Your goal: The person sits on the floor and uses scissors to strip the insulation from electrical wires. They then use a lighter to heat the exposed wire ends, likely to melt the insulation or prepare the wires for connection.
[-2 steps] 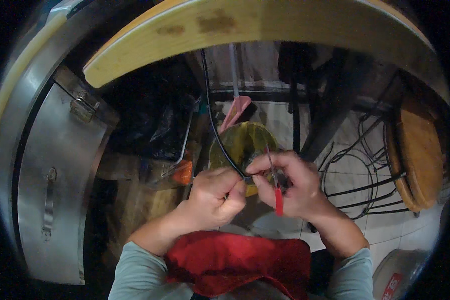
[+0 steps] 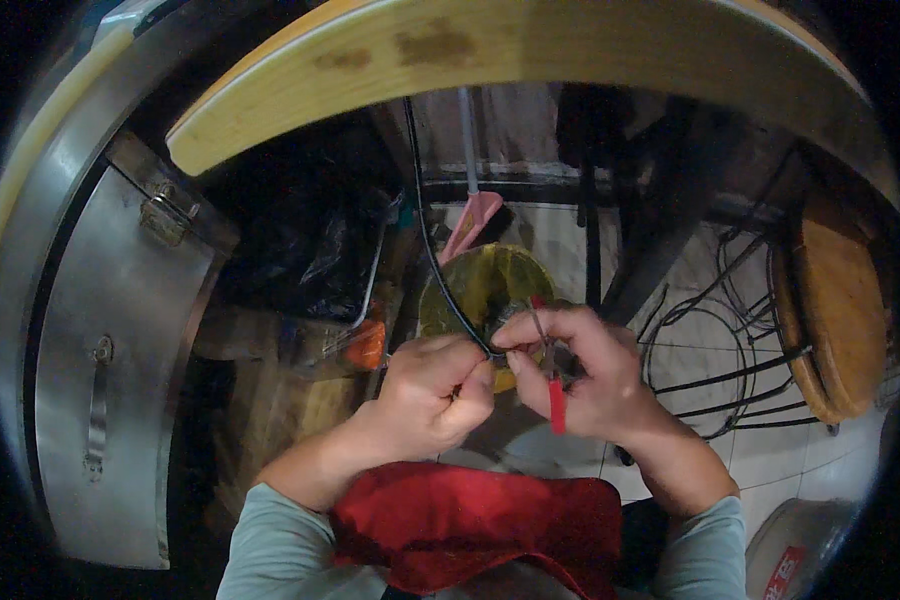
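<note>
One steel door (image 2: 120, 290) is standing at far left. One left hand (image 2: 435, 390) is pinching one black cable (image 2: 435, 265) near its lower end, which is lying between both hands. One pink dustpan-like piece (image 2: 487, 207) is resting behind one yellow bin (image 2: 525, 275). One right hand (image 2: 595, 375) is gripping one red-handled tool (image 2: 558, 405), its thumb and forefinger meeting at the cable's end. One round wooden seat (image 2: 840, 300) is standing at right. Since the earlier frame, the tool is showing red at its upper end too; both hands are staying nearly in place.
</note>
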The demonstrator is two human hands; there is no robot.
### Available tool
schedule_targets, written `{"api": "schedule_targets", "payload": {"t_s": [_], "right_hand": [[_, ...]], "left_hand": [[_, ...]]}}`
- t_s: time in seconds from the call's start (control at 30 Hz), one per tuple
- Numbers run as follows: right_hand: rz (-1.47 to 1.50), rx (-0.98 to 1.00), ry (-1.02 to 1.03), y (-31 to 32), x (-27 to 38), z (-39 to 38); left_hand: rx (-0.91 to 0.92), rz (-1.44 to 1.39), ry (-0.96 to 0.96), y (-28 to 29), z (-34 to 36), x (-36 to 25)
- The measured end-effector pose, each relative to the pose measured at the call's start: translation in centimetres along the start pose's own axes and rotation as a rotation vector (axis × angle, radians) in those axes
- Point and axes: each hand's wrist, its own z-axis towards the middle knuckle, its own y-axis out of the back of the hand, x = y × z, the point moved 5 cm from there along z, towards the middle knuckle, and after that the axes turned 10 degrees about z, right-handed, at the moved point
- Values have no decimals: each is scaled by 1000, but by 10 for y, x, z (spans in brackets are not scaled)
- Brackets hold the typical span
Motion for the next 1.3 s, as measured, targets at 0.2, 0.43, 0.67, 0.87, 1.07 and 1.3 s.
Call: {"api": "schedule_targets", "payload": {"t_s": [0.2, 0.43, 0.67, 0.87, 1.07, 1.3], "right_hand": [[-84, 76, 29, -1, 15, 5], [-64, 121, 22, 2, 16, 4], [-130, -18, 20, 1, 10, 5], [40, 100, -108, 1, 5, 2], [272, 73, -353, 7, -14, -1], [386, 119, -420, 17, -15, 1]], "left_hand": [[15, -43, -5, -2, 3, -1], [-16, -26, -38, -8, 0, 1], [-177, 137, -168, -15, 1, 4], [-121, 73, -331, 2, 7, 0], [-8, 62, -231, 8, 2, 9], [19, 475, -364, 13, 22, 3]]}}
